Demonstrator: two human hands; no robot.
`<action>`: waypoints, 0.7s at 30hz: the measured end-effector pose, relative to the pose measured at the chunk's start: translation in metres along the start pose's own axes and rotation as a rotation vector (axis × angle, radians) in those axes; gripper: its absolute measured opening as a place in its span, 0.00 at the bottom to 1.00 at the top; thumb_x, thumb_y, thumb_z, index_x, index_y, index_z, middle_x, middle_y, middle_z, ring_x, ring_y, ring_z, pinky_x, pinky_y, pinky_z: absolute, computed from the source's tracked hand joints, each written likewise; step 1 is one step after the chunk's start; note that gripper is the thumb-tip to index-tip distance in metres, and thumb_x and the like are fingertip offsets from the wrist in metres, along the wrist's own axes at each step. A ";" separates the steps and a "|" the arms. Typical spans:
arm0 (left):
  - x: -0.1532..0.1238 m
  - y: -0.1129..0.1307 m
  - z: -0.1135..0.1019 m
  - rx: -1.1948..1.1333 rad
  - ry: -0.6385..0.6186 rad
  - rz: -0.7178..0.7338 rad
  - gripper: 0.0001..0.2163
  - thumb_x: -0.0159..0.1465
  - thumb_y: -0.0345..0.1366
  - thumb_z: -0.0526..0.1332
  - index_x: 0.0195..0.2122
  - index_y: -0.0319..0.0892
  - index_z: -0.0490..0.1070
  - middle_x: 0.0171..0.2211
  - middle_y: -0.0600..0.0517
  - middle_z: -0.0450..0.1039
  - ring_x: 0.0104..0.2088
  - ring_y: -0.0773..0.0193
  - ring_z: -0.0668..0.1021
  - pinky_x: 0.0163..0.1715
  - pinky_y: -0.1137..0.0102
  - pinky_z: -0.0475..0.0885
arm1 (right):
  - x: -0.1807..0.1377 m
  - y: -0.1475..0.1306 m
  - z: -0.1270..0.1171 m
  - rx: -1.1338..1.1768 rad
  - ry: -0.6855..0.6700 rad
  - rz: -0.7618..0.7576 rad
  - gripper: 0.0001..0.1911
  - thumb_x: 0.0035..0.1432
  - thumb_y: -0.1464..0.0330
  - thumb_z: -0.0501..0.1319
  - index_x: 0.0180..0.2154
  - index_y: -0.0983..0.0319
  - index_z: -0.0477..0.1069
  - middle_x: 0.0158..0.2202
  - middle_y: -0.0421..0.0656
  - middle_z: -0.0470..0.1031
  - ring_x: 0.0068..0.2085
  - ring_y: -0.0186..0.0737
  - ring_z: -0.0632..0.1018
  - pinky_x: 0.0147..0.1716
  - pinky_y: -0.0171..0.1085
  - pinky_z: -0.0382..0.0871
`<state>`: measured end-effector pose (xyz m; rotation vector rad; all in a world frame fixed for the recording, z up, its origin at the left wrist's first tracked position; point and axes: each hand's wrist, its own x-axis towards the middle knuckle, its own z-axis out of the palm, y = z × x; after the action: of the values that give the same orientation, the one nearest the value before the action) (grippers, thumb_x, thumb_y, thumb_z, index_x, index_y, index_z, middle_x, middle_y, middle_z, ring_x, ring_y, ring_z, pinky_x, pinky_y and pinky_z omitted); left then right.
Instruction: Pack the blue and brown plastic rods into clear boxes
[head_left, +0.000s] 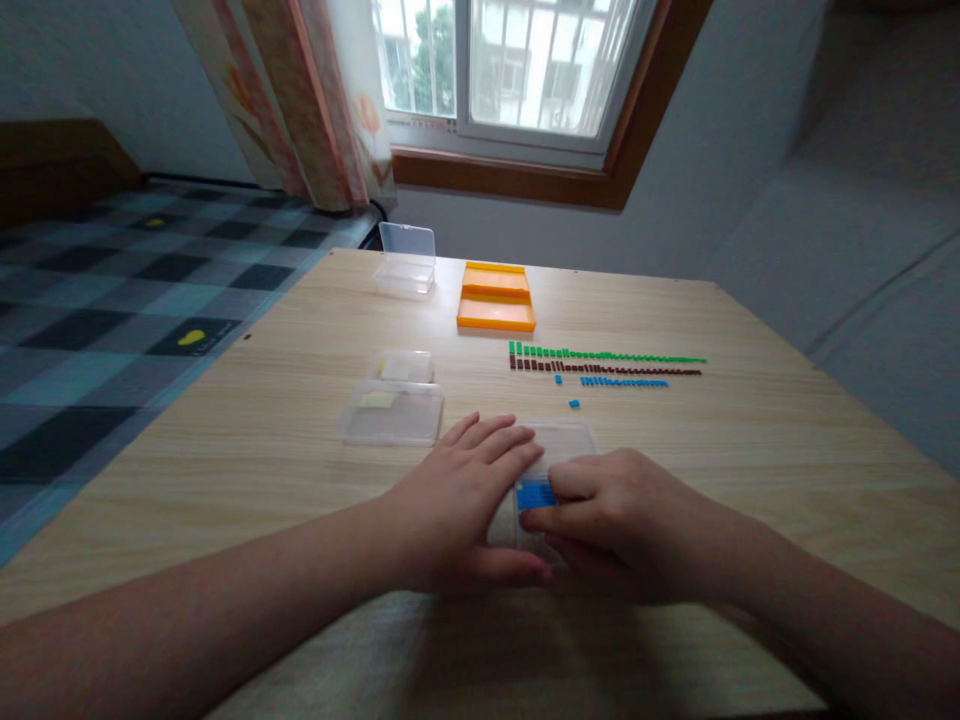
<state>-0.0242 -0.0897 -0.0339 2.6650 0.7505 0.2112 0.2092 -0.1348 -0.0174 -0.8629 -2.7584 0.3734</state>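
Observation:
A small clear plastic box (564, 440) with blue pieces (535, 494) inside lies on the wooden table (262, 450) close to me. My left hand (457, 500) rests flat against the box's left side, fingers stretched over its lid. My right hand (615, 520) is curled at the box's right side, its fingers pinched over the blue pieces; what it grips is hidden. Beyond the box run a green row (607, 354), a dark brown row (604, 368) and a shorter blue row (622, 382) of tiny pieces, with two loose blue pieces (573, 403) nearby.
Two closed clear boxes (391, 412) sit left of my hands. An open clear box (406, 262) and an orange open case (496, 296) stand at the table's far edge. A checked bed (112, 300) lies left, a window (517, 70) ahead.

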 end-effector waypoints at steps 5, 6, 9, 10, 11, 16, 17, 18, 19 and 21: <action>0.000 0.000 0.000 0.011 -0.004 -0.005 0.45 0.57 0.65 0.69 0.67 0.39 0.63 0.70 0.36 0.61 0.71 0.36 0.60 0.70 0.42 0.49 | 0.001 0.000 0.002 0.004 0.011 0.005 0.08 0.65 0.70 0.59 0.34 0.61 0.75 0.31 0.39 0.71 0.29 0.34 0.64 0.28 0.38 0.51; 0.000 0.001 0.000 0.012 -0.005 -0.006 0.45 0.57 0.65 0.69 0.67 0.39 0.63 0.70 0.36 0.61 0.71 0.37 0.60 0.70 0.42 0.49 | 0.001 0.000 0.002 0.008 0.011 0.003 0.08 0.65 0.69 0.59 0.33 0.61 0.75 0.31 0.38 0.71 0.29 0.34 0.64 0.28 0.38 0.51; 0.000 0.002 -0.001 0.011 -0.010 -0.016 0.46 0.56 0.64 0.70 0.67 0.39 0.63 0.70 0.36 0.60 0.71 0.37 0.60 0.70 0.42 0.49 | 0.001 0.000 0.002 0.011 0.020 0.008 0.09 0.66 0.69 0.59 0.32 0.61 0.74 0.30 0.38 0.71 0.28 0.34 0.63 0.27 0.38 0.50; 0.000 0.002 -0.002 0.009 -0.015 -0.018 0.46 0.56 0.64 0.70 0.67 0.38 0.63 0.70 0.36 0.60 0.71 0.37 0.60 0.70 0.41 0.49 | 0.001 -0.001 0.002 0.009 0.025 0.010 0.10 0.66 0.69 0.59 0.32 0.61 0.74 0.30 0.38 0.71 0.28 0.34 0.63 0.27 0.38 0.50; 0.000 0.002 -0.002 0.008 -0.021 -0.019 0.46 0.57 0.64 0.70 0.68 0.38 0.63 0.70 0.35 0.60 0.71 0.37 0.60 0.70 0.41 0.49 | 0.002 -0.001 0.002 0.009 0.028 0.013 0.10 0.66 0.69 0.58 0.32 0.61 0.74 0.30 0.38 0.71 0.28 0.34 0.63 0.27 0.38 0.50; 0.000 0.002 -0.002 0.005 -0.019 -0.015 0.46 0.57 0.64 0.70 0.67 0.38 0.63 0.70 0.36 0.60 0.71 0.36 0.60 0.70 0.41 0.49 | 0.003 -0.003 0.002 0.024 0.025 0.034 0.10 0.66 0.69 0.58 0.31 0.61 0.73 0.30 0.38 0.70 0.28 0.33 0.63 0.27 0.37 0.50; 0.000 0.002 -0.001 0.004 -0.016 -0.013 0.46 0.57 0.64 0.70 0.67 0.39 0.63 0.70 0.36 0.60 0.71 0.36 0.60 0.70 0.41 0.49 | 0.003 -0.003 0.002 0.022 0.029 0.036 0.11 0.66 0.69 0.58 0.31 0.61 0.73 0.29 0.38 0.70 0.28 0.33 0.63 0.27 0.37 0.50; 0.000 0.002 -0.001 0.002 -0.014 -0.012 0.45 0.57 0.64 0.70 0.67 0.39 0.63 0.70 0.36 0.60 0.71 0.36 0.60 0.70 0.41 0.49 | 0.003 -0.003 0.002 0.017 0.036 0.036 0.11 0.67 0.69 0.58 0.30 0.61 0.73 0.29 0.38 0.70 0.28 0.33 0.62 0.26 0.37 0.49; 0.000 0.002 -0.001 0.000 -0.012 -0.011 0.45 0.57 0.64 0.70 0.67 0.40 0.63 0.70 0.37 0.60 0.71 0.37 0.60 0.70 0.41 0.49 | 0.003 -0.003 0.002 0.011 0.044 0.038 0.12 0.67 0.69 0.58 0.30 0.61 0.72 0.28 0.38 0.69 0.27 0.33 0.62 0.26 0.37 0.48; 0.000 0.001 -0.001 -0.003 -0.007 -0.008 0.45 0.57 0.64 0.69 0.67 0.41 0.63 0.70 0.37 0.60 0.71 0.37 0.60 0.70 0.42 0.49 | 0.004 -0.004 0.002 0.004 0.056 0.044 0.13 0.67 0.69 0.57 0.29 0.62 0.72 0.27 0.37 0.69 0.27 0.33 0.61 0.26 0.37 0.48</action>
<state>-0.0240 -0.0905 -0.0325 2.6580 0.7576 0.2011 0.2037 -0.1363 -0.0174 -0.9197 -2.6910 0.3570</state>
